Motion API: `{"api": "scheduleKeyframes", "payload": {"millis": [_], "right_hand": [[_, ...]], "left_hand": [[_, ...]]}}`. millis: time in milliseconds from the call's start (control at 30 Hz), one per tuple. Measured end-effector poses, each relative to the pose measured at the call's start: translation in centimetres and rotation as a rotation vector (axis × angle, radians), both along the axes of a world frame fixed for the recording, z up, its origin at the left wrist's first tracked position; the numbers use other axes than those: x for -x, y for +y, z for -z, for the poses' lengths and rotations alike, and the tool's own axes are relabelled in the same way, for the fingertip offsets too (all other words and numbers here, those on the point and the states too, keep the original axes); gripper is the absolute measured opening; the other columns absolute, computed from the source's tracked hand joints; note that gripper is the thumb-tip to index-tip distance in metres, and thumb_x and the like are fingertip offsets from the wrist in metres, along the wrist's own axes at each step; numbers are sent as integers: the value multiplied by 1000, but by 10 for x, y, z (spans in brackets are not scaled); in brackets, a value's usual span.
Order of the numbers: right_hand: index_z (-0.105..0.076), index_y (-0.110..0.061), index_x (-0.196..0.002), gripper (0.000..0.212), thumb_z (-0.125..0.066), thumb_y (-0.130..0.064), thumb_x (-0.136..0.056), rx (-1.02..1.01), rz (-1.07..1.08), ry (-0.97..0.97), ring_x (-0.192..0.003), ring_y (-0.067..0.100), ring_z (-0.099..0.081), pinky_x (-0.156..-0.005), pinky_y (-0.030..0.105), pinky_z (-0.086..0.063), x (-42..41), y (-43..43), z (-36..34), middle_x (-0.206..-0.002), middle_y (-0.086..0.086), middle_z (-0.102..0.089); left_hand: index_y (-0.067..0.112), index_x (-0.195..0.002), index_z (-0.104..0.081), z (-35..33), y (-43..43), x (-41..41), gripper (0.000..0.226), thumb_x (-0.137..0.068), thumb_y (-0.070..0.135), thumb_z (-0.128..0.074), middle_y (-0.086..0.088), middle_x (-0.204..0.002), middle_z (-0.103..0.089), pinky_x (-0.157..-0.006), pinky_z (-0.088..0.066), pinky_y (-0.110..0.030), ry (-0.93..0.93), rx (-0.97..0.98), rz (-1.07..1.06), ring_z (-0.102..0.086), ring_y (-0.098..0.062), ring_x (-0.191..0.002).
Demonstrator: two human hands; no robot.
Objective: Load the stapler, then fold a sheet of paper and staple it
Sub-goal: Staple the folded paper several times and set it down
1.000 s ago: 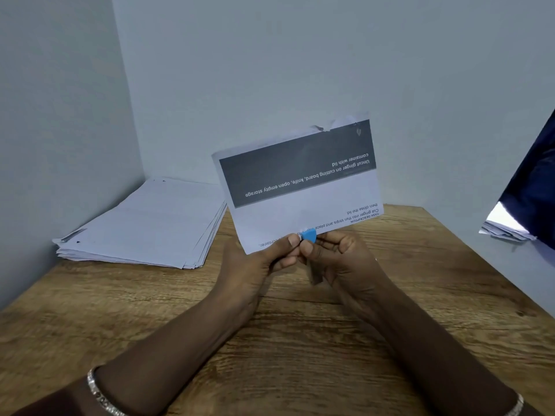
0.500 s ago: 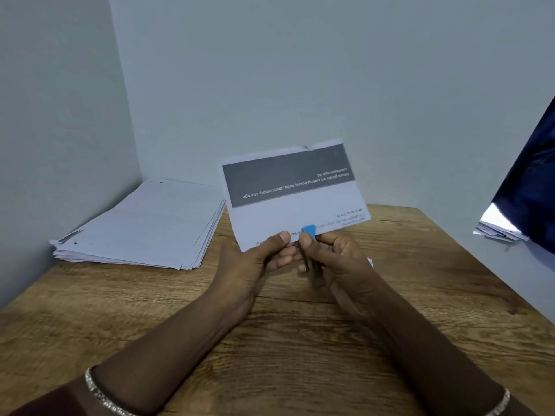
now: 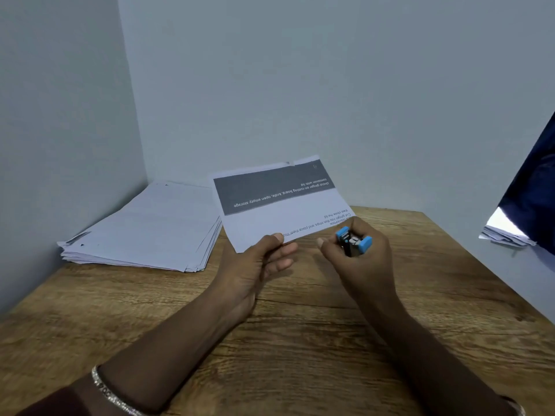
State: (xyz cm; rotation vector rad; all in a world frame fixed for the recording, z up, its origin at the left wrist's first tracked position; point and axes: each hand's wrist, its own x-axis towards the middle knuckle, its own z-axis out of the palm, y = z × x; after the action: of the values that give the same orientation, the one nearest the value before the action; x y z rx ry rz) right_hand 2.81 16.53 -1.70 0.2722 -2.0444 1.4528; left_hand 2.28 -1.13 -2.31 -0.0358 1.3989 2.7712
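Note:
A folded sheet of paper (image 3: 279, 202) with a dark grey band and upside-down print is held above the wooden table (image 3: 300, 340). My left hand (image 3: 258, 265) pinches its near left corner between thumb and fingers. My right hand (image 3: 357, 259) grips a small blue and black stapler (image 3: 353, 243), just right of the sheet's near edge and apart from it. Most of the stapler's body is hidden inside my fingers.
A thick stack of white paper (image 3: 144, 229) lies at the back left of the table against the grey walls. At the right edge, dark blue cloth (image 3: 531, 196) hangs over some more papers (image 3: 504, 234).
My right hand has drawn the stapler away from the sheet's near edge, to the right. The sheet has tilted back and lower, held now by my left hand alone.

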Motion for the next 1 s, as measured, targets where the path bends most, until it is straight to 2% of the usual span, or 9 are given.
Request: {"api": "scheduleKeyframes", "payload": {"millis": [133, 200, 333, 467, 600, 667, 733, 867, 1000], "right_hand": [[-73, -16, -86, 17, -80, -3, -79, -441, 47, 291, -74, 2, -59, -66, 10, -44, 2, 1, -3, -79, -5, -65], [-78, -17, -102, 26, -81, -5, -79, -533, 28, 280, -85, 5, -62, -72, 7, -46, 2, 1, -1, -93, -2, -66], [-79, -16, -104, 24, -82, -7, -81, -515, -20, 241, -90, 14, -69, -73, 29, -58, 1, 3, -3, -101, 0, -72], [-79, -15, -98, 11, -79, -15, -87, -364, -64, 144, -75, 9, -70, -65, 33, -58, -2, 4, -7, -87, -3, -76], [-79, -17, -90, 14, -78, -31, -88, -271, -50, 6, -49, 16, -63, -49, 34, -51, -3, 4, -7, -64, 2, -73], [-78, -17, -88, 14, -77, -31, -89, -242, -57, -51, -47, 20, -64, -48, 38, -53, -1, 5, -7, -63, 6, -73], [-77, -18, -88, 13, -75, -30, -91, -222, -88, -93, -42, 22, -65, -43, 39, -52, 0, 6, -6, -63, 11, -73], [-76, -20, -94, 11, -72, -31, -94, -236, -161, -156, -37, 22, -64, -38, 28, -49, 0, 6, -4, -62, 12, -73], [-73, -18, -96, 13, -71, -31, -94, -170, -234, -246, -37, 20, -63, -42, 24, -49, 2, 5, -4, -52, 5, -68]], "left_hand": [[3, -96, -69, 2, 1, 0, 12, -86, 0, -74, -11, -82, -80, -53, -60, -25, -33, 36, 34, -80, -23, -80], [3, -96, -69, 2, 1, -2, 12, -86, 2, -74, -14, -85, -81, -52, -60, -25, -42, 54, 62, -80, -22, -80], [1, -98, -71, -3, 1, -6, 14, -86, 7, -74, -17, -87, -80, -54, -61, -25, -35, 73, 105, -80, -21, -79], [10, -121, -58, -13, 1, -13, 60, -74, 34, -86, -19, -104, -78, -62, -63, -32, 136, 95, 92, -79, -25, -88], [41, -141, -26, -13, -5, -17, 94, -68, 44, -87, 11, -141, -43, -85, -56, -28, 550, 789, -385, -59, -2, -119], [45, -144, -28, -14, -13, -14, 89, -74, 38, -82, 9, -152, -27, -101, -47, -45, 730, 1047, -597, -37, -10, -140], [47, -139, -46, -15, -22, -9, 70, -77, 44, -77, 4, -161, -23, -108, -34, -55, 778, 1231, -680, -26, -18, -147], [42, -101, -74, -14, -27, -5, 22, -82, 51, -70, 5, -160, -36, -107, -17, -45, 798, 1414, -618, -21, -25, -150], [37, -88, -75, -10, -23, -1, 12, -87, 45, -66, 13, -149, -49, -104, -21, -50, 773, 1407, -561, -30, -21, -143]]}}
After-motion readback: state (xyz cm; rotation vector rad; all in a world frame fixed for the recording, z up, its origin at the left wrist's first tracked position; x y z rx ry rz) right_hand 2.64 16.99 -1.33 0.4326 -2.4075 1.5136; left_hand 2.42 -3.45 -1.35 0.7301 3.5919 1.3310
